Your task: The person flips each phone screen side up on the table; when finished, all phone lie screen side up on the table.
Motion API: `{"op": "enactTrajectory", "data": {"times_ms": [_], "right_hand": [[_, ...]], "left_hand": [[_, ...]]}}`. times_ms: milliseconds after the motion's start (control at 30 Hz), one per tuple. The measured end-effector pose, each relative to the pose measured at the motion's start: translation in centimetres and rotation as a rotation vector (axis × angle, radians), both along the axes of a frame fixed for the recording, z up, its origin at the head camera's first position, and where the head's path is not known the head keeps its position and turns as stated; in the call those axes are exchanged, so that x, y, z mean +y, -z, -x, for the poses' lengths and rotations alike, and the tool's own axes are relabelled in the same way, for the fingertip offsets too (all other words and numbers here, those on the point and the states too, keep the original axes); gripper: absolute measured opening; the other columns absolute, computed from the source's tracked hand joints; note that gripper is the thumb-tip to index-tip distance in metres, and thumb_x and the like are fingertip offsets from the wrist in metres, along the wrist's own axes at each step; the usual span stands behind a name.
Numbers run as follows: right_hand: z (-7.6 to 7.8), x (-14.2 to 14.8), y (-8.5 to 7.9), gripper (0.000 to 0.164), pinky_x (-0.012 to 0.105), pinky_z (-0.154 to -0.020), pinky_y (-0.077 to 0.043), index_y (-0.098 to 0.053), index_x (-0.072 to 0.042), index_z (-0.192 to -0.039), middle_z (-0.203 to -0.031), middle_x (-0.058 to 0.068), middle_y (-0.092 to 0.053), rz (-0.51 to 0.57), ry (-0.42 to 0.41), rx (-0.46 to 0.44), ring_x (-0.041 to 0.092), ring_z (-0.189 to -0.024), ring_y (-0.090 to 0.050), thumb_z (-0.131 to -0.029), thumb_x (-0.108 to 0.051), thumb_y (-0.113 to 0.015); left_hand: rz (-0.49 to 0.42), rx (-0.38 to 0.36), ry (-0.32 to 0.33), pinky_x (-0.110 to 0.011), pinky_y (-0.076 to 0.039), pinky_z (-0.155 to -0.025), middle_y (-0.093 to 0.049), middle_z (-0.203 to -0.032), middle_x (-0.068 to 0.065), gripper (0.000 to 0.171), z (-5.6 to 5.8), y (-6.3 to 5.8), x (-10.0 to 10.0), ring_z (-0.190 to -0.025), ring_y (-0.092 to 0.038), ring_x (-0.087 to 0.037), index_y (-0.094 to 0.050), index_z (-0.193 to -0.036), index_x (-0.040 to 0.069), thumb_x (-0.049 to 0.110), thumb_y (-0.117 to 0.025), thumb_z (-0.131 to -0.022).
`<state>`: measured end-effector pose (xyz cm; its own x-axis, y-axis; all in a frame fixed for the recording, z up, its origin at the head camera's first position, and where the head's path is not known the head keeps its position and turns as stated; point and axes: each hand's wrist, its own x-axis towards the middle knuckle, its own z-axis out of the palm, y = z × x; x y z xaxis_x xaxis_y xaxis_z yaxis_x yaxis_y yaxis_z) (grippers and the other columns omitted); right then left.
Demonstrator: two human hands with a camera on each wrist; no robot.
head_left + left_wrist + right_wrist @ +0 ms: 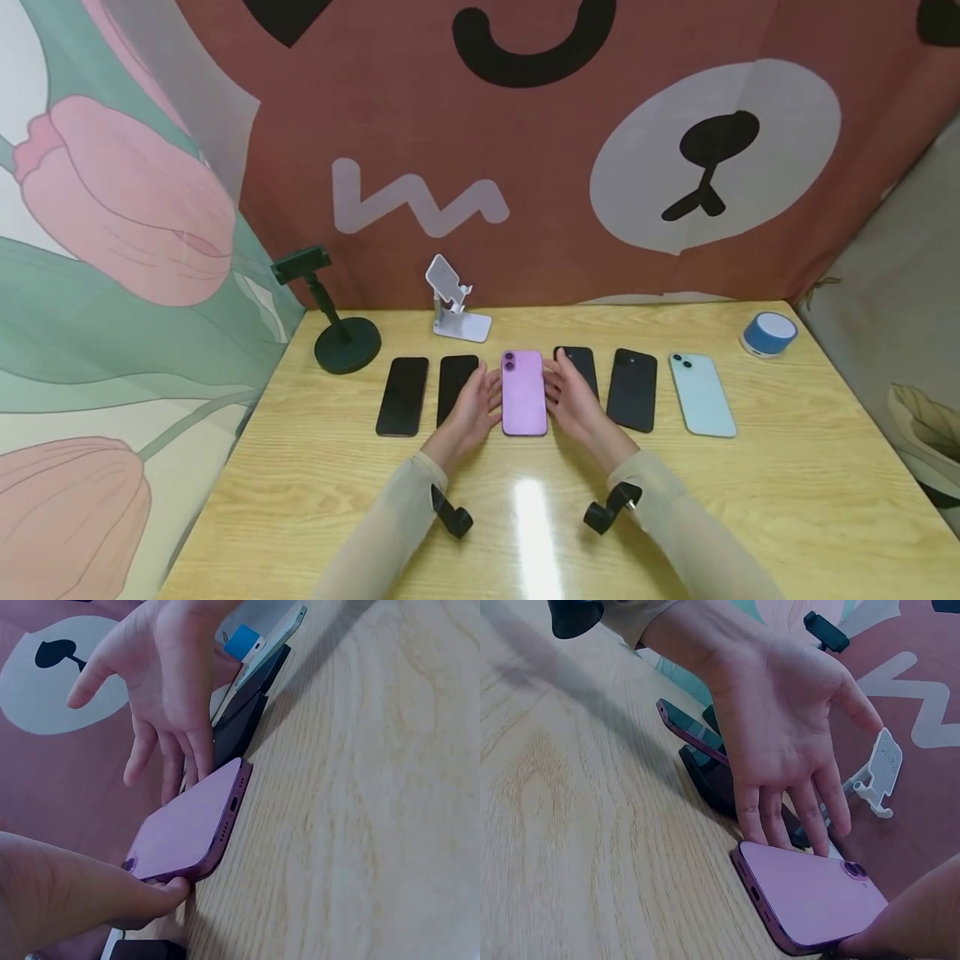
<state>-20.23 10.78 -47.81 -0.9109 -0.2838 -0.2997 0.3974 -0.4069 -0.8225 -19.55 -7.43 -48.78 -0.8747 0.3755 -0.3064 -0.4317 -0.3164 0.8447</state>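
Observation:
A purple phone lies back up on the wooden table, its camera lenses at the far left corner. My left hand is at its left edge, fingers fairly straight and fingertips right at the side. On the opposite side my right hand faces it with spread, extended fingers close to the right edge. The right wrist view shows the left hand's open palm beside the purple phone. Partly hidden behind the hands are a black phone on the left and another dark phone on the right.
The row of phones continues with a black phone at the left end, a dark phone and a pale blue phone at right. Behind stand a dark green stand, a white phone stand and a blue-and-white cylinder.

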Motion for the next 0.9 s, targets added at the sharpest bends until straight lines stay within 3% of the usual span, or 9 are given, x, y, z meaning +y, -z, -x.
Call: {"op": "enactTrajectory", "data": {"times_ms": [100, 433, 667, 900], "right_hand": [[-0.14, -0.15, -0.25, 0.073, 0.048, -0.114, -0.001, -0.006, -0.001, -0.151, -0.156, 0.020, 0.001, 0.013, 0.001, 0.019, 0.039, -0.142, 0.002, -0.101, -0.050, -0.028], [-0.22, -0.42, -0.32, 0.074, 0.051, -0.113, -0.001, -0.013, -0.004, -0.150, -0.156, 0.016, -0.003, -0.005, 0.025, 0.001, 0.038, -0.141, -0.001, -0.098, -0.054, -0.032], [-0.22, -0.40, -0.32, 0.069, 0.053, -0.112, 0.004, -0.014, -0.005, -0.151, -0.156, 0.016, -0.003, -0.043, 0.032, -0.003, 0.036, -0.142, 0.002, -0.100, -0.049, -0.031], [-0.37, -0.50, -0.34, 0.070, 0.051, -0.112, 0.006, -0.016, -0.005, -0.151, -0.157, 0.016, -0.001, -0.054, 0.001, 0.021, 0.036, -0.142, 0.007, -0.100, -0.048, -0.036]], "left_hand": [[-0.043, -0.001, 0.004, -0.052, -0.007, -0.113, -0.004, -0.158, -0.015, 0.074, -0.14, -0.13, -0.11, -0.142, -0.008, -0.038, -0.005, -0.152, 0.003, 0.054, -0.016, -0.099], [-0.102, -0.022, -0.051, -0.062, -0.010, -0.108, -0.005, -0.158, -0.012, 0.080, -0.57, -0.60, -0.45, -0.140, -0.008, -0.046, -0.004, -0.152, 0.007, 0.060, -0.026, -0.095], [-0.170, -0.024, -0.043, -0.063, -0.009, -0.108, -0.002, -0.158, -0.014, 0.083, -0.87, -0.51, -0.71, -0.138, -0.008, -0.050, 0.002, -0.151, 0.005, 0.059, -0.028, -0.095], [-0.225, -0.040, -0.024, -0.062, -0.009, -0.108, -0.002, -0.158, -0.014, 0.084, -0.88, -0.41, -0.78, -0.140, -0.007, -0.045, 0.005, -0.152, 0.008, 0.060, -0.028, -0.095]]}}
